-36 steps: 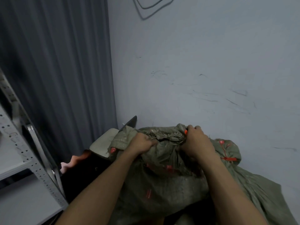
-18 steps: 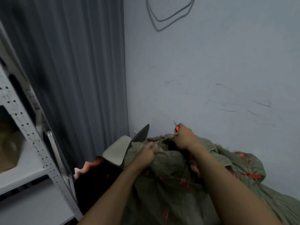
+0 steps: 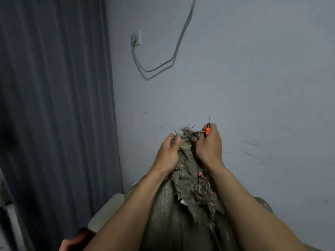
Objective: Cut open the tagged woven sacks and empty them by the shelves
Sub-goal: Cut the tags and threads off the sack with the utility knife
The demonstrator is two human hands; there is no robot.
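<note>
A grey-green woven sack with a frayed, torn top edge hangs lifted up in front of the wall, between my forearms. My left hand grips the frayed top of the sack on its left side. My right hand grips the top on the right side and also holds a small orange-handled cutter, its thin blade pointing up. Small red tags show along the torn seam below my right wrist.
A dark grey curtain covers the left side. A pale wall with a socket and looping cable stands behind. A pale flat object and something reddish lie low at left. A shelf post shows at the left edge.
Both hands have raised the sack's top much higher, and the view has tilted upward. The sack now hangs stretched below the hands instead of lying bunched on the pile.
</note>
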